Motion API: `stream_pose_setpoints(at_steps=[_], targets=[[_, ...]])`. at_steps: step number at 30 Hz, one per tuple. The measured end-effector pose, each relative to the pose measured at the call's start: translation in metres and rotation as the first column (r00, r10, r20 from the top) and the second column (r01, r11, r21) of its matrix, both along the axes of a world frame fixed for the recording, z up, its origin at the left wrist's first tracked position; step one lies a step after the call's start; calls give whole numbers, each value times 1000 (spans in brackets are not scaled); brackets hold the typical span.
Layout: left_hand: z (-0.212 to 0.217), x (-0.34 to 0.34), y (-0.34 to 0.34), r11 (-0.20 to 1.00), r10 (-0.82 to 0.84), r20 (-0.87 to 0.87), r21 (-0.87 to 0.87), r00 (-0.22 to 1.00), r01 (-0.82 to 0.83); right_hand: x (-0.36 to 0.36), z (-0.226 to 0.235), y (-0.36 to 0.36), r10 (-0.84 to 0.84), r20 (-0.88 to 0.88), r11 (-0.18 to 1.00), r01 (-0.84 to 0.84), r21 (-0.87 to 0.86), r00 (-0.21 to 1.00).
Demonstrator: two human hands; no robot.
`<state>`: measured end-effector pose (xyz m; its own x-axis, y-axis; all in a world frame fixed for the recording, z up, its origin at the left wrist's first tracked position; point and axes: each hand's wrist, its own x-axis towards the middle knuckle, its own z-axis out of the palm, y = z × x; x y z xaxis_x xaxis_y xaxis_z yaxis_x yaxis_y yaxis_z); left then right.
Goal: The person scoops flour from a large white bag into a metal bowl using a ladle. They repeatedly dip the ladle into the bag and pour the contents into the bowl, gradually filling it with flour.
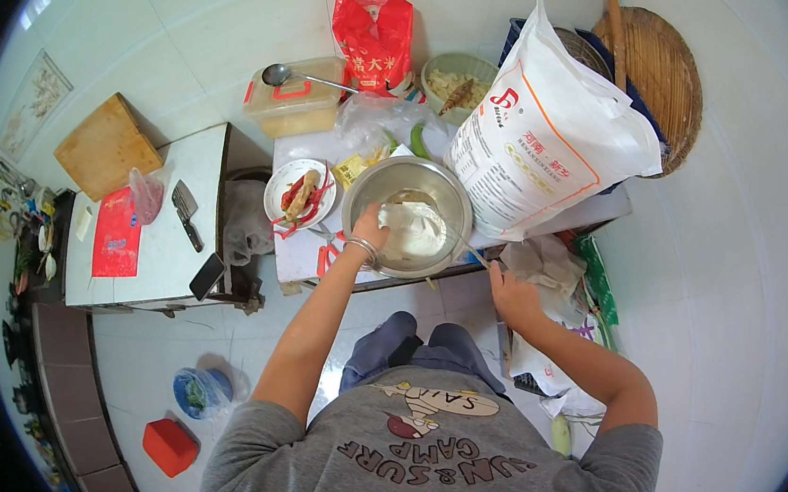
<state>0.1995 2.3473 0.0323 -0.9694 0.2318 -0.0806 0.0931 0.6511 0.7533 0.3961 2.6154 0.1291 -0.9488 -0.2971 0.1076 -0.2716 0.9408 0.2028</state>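
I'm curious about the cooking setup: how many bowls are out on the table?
2. A big steel bowl of white dough sits at the table's front edge under the left hand; a pale green bowl of food stands behind it by the wall. Bags may hide others.

Grey printed T-shirt [430, 458], blue jeans [418, 343], wrist bangle [362, 250]

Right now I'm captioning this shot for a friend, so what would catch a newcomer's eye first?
The big white flour sack leaning at the table's right end, beside the steel bowl of white flour in the middle. The left hand reaches into that bowl, while the right hand rests off the table's right edge. Behind, a red plastic bag stands out against the pale wall, and a plate of red chillies sits left of the bowl.
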Motion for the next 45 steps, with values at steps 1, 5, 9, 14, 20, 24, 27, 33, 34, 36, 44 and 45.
stream_pose_setpoints(at_steps=[1, 5, 9, 14, 20, 24, 27, 33, 34, 36, 44, 45], targets=[[4, 1, 2, 1000, 5, 20, 5, 1000, -5, 0, -1, 3, -4, 1, 1000, 4, -10, 1000], [2, 4, 2, 999, 25, -29, 36, 999, -24, -5, 4, 6, -5, -23, 998, 4, -69, 1000], [-5, 7, -2, 998, 53, -44, 45, 998, -51, -9, 5, 9, -58, 22, 992, 60, -113, 998], [-9, 11, -6, 998, 69, -68, 6, 995, -69, -8, 14, 21, -24, -32, 993, 20, -118, 999], [6, 27, 2, 995, 104, -75, 13, 992, -103, -9, 6, 36, 39, -45, 995, -43, -89, 998], [5, 32, 0, 994, 107, -98, 20, 989, -105, -13, -6, 38, -11, -20, 990, 9, -138, 1000], [0, 33, -1, 993, 113, -127, 29, 985, -110, -14, -8, 42, -53, 51, 974, 63, -217, 997], [4, 29, -3, 994, 111, -141, 33, 984, -108, -17, 31, 59, 164, 437, 433, 334, -837, 884], [10, 27, -1, 992, 112, -152, 82, 982, -100, -12, 59, 61, 180, 545, 306, 479, -822, 819], [33, 24, 13, 989, 88, -180, 134, 980, -64, 4, 122, 64, 260, 705, 36, 723, -690, 660], [159, 30, 107, 941, -115, -483, 227, 868, 251, 84, 272, 137, 223, 661, -233, 698, -677, 717], [185, 35, 125, 937, -148, -511, 202, 847, 286, 96, 287, 147, 163, 652, -248, 671, -699, 740]])
